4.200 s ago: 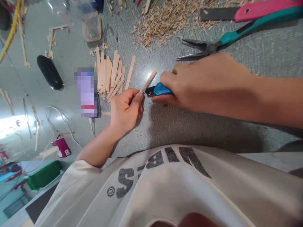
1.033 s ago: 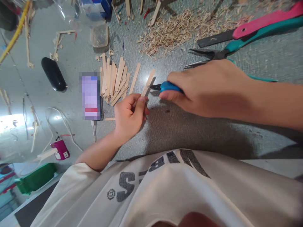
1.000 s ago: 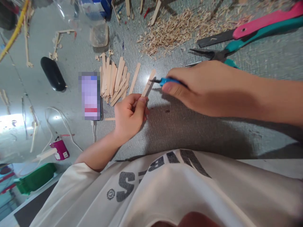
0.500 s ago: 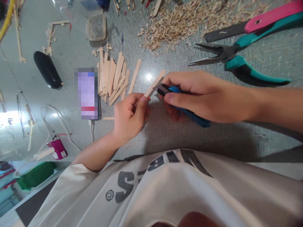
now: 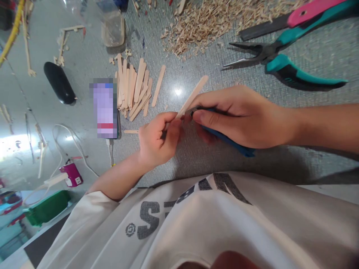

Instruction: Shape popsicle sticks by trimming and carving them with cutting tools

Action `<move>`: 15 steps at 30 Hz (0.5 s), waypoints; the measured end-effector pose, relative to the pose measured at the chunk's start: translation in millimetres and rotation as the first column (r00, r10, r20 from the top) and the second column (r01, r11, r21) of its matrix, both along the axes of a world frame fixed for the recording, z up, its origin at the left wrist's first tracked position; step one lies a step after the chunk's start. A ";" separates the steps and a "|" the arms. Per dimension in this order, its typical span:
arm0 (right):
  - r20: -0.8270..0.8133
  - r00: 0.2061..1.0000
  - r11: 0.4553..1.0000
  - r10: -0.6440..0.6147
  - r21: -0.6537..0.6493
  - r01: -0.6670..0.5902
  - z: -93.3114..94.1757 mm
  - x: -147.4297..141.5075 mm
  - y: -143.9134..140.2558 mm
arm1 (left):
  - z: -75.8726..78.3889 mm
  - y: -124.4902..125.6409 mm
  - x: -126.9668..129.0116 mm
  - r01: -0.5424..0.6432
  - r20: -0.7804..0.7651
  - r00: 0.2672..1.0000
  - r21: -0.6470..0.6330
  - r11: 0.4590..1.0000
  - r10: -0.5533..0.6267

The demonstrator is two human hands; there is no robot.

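My left hand (image 5: 160, 139) pinches the lower end of a wooden craft stick (image 5: 194, 95), which slants up and to the right. Wrapped in my right hand (image 5: 238, 116) is a blue utility knife (image 5: 228, 139). Its blade (image 5: 192, 110) meets the stick just above my left fingertips; how deep it cuts is too small to tell. A loose pile of craft sticks (image 5: 131, 87) lies beyond my left hand, with a single stick (image 5: 159, 86) just right of it. One more stick (image 5: 130, 131) sticks out from behind my left knuckles.
Teal-handled pliers (image 5: 269, 56) and a pink-handled blade tool (image 5: 308, 15) lie at the upper right, beside a heap of wood shavings (image 5: 202, 30). Left stand a phone (image 5: 105, 108) on a cable, a black oval case (image 5: 60, 83), a purple adapter (image 5: 74, 175) and a plastic tub (image 5: 113, 30).
The craft stick has shifted slightly right, and its tip stands higher. Both hands have moved a little right, and the knife blade has come down closer to my left fingertips.
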State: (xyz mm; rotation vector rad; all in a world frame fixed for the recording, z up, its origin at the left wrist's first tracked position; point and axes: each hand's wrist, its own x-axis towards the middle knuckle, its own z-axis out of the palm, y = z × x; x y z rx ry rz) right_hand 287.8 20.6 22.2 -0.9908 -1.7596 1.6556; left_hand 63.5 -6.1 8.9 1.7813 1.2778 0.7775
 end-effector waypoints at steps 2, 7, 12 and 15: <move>0.013 1.000 1.000 -0.018 -0.016 0.019 -1.4 -1.6 0.0 | -1.7 1.3 1.1 -0.011 0.013 1.000 -0.053 0.999 0.012; 0.028 0.999 1.000 -0.019 0.006 0.019 -1.5 -4.1 2.4 | -5.3 2.1 -0.3 -0.004 0.013 1.000 -0.087 0.996 0.005; 0.048 0.999 0.999 -0.019 -0.032 0.021 -2.5 -3.9 3.0 | -7.3 0.0 -1.2 -0.009 0.001 1.000 -0.093 0.996 0.009; 0.055 0.998 0.997 -0.014 -0.078 0.018 -2.6 -4.0 2.6 | -7.8 -1.2 0.2 -0.025 0.003 1.000 -0.093 0.995 0.025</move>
